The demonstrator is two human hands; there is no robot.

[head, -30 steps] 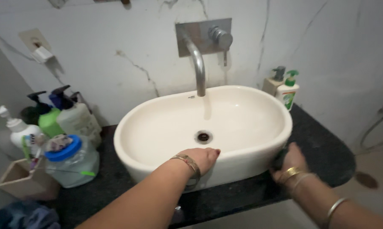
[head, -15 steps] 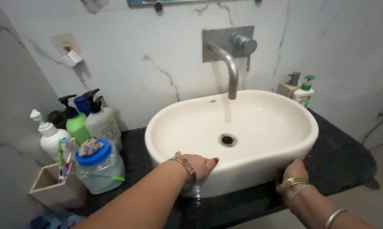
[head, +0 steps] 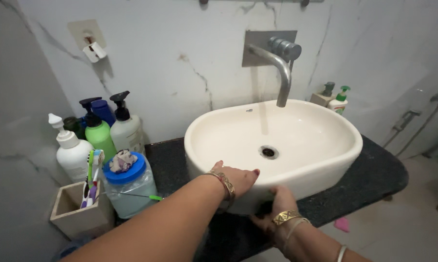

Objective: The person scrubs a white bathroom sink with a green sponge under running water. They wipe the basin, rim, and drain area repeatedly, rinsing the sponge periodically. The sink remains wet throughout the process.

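So the white oval basin sits on a black speckled counter, pushed up against a marble-look wall; water runs from the curved steel spout straight down toward the drain. Left hand lies flat over the near rim of the basin, fingers spread a little and draped onto the lip, palm down, nothing gripped in it; there's a gold bangle at that wrist. Right hand is lower, pressed against the outer wall of the basin just under the front edge, right where it meets the counter; fingers are tucked into the shadow there, so I honestly can't tell if they're curled around anything or just flat against the ceramic. The two hands are close together, left just above right, both touching the basin.

Off to the left of the basin: a clear jar with a blue lid and a crumpled bit of something on top; a beige square holder with toothbrushes sticking out; behind those a white pump bottle, a green one and a pale one with a black pump. Back right corner has a small white soap dispenser with a green pump, next to a beige one.
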